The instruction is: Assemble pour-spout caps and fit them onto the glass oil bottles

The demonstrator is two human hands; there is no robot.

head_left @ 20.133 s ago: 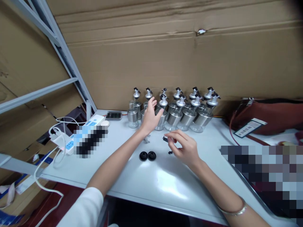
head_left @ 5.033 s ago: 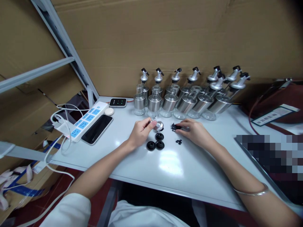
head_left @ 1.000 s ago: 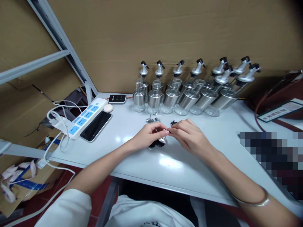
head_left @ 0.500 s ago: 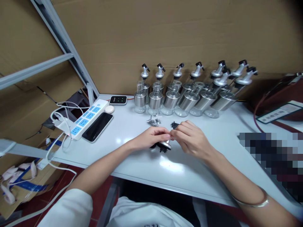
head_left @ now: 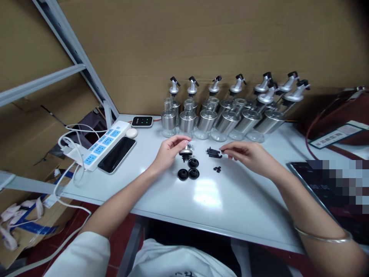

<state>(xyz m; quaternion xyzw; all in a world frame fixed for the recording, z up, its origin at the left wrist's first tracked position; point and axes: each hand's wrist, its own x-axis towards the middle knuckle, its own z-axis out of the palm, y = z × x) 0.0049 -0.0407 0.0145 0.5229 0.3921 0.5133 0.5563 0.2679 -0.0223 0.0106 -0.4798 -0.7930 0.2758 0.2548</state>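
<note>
My left hand (head_left: 170, 154) grips a silver pourer spout (head_left: 186, 151), its black ribbed stopper pointing down, just above the table. Three black rubber stoppers (head_left: 194, 173) lie below it. More silver spout parts seem to be partly hidden behind my left fingers. My right hand (head_left: 246, 156) has thumb and forefinger pinched at the right end of a small bunch of black plastic levers (head_left: 213, 152); what sits between the fingertips is too small to make out. Several tiny black pieces (head_left: 217, 169) lie nearer to me, below the levers.
A front row of glass-and-steel bottles (head_left: 187, 121) has no spouts; bottles behind carry silver pourers (head_left: 192, 86). On the left are a power strip (head_left: 106, 144), a phone (head_left: 117, 155) and a small black device (head_left: 142, 122). A tablet (head_left: 314, 184) and brown bag (head_left: 343, 134) are at right.
My hands have come apart from the middle. The left has moved up and left with the spout, the right toward the levers. The stoppers and tiny black pieces are now uncovered.
</note>
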